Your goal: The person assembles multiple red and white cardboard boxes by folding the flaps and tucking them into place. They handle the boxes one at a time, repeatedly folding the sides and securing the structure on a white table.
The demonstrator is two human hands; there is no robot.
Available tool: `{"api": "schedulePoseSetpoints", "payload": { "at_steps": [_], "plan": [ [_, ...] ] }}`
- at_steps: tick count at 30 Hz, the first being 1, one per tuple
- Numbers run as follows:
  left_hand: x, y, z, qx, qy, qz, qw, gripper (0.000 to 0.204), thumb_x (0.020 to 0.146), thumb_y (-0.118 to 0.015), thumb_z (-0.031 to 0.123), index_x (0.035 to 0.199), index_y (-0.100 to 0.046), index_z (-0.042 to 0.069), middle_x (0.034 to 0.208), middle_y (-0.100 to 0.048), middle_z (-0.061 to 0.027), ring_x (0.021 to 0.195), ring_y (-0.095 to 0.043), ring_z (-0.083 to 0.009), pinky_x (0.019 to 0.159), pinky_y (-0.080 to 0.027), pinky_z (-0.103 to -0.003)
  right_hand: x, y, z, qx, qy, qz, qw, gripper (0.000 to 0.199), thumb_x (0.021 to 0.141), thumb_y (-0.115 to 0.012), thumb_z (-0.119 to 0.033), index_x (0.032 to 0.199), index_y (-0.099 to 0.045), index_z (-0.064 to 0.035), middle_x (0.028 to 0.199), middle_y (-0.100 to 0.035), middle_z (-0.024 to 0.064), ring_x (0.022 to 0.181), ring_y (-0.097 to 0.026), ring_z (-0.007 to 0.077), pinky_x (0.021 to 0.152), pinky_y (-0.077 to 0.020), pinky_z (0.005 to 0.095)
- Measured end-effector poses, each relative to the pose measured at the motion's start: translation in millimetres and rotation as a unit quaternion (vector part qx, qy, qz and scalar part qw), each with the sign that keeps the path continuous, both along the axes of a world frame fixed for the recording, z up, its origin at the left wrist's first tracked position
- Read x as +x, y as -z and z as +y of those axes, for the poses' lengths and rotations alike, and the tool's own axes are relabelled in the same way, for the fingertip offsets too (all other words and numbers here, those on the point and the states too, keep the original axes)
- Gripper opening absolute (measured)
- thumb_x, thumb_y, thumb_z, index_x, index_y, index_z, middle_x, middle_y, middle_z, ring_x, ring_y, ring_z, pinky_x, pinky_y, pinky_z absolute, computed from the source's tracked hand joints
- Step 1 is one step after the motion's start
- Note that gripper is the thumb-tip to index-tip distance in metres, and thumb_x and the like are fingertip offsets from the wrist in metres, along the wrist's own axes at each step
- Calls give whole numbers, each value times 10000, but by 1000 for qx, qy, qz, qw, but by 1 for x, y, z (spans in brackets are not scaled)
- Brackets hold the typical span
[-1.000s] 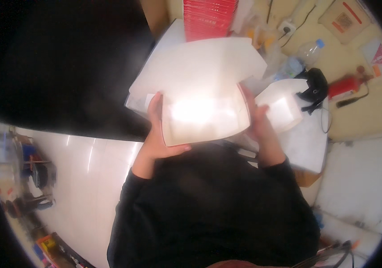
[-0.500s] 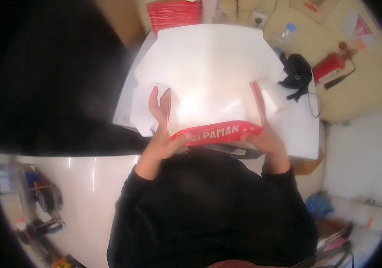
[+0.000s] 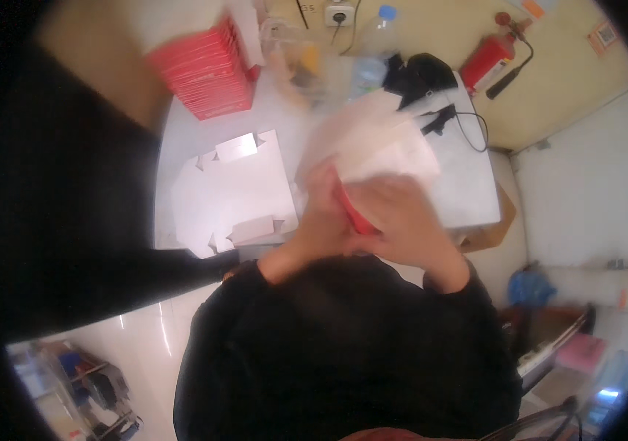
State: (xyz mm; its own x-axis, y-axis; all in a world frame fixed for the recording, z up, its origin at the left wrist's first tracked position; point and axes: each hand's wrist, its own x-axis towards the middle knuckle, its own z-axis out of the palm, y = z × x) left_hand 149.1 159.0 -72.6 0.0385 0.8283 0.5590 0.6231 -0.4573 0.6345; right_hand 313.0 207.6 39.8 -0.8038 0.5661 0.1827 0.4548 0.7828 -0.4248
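Both hands are closed together on a white-and-red carton [image 3: 373, 158] held just above the near edge of the white worktop [image 3: 468, 191]: the left hand [image 3: 321, 213] grips its left side, the right hand [image 3: 402, 224] wraps over its red rim, though motion blur hides the fingers. A flat unfolded carton blank [image 3: 229, 191] lies to the left, with a stack of red cartons [image 3: 207, 70] well beyond it

White table [image 3: 468, 184], beige floor [image 3: 571, 66], red fire extinguisher [image 3: 486, 60].
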Motion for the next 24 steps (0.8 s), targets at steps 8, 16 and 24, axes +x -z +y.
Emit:
{"api": "schedulePoseSetpoints", "payload": {
  "at_steps": [8, 16, 24],
  "plan": [
    [-5, 34, 28, 32, -4, 175, 984, 613, 658, -783, 275, 1187, -553, 67, 1255, -522, -110, 1169, -459, -322, 993, -335, -484, 61, 13, 36, -216, 250, 311, 891, 186, 845, -648, -119, 1000, -680, -22, 774, -684, 57, 613, -613, 102, 575, -493, 248],
    [-14, 85, 31, 75, 13, 265, 961, 266, 713, -700, 277, 939, -660, 142, 1075, -597, -30, 1086, -516, -264, 930, -408, -451, 4, 25, 36, -142, 44, 161, 976, 285, 762, -695, -198, 1007, -676, -54, 770, -658, 141, 650, -640, 223, 626, -497, 315],
    [-20, 83, 25, 61, 52, 224, 971, 262, 723, -643, 187, 977, -644, 122, 1066, -598, -67, 1013, -555, -267, 895, -433, -411, -32, 95, 50, -55, 119, -48, 990, 207, 816, -549, -296, 874, -687, -152, 758, -659, 123, 735, -641, 329, 678, -497, 450]
  ]
}}
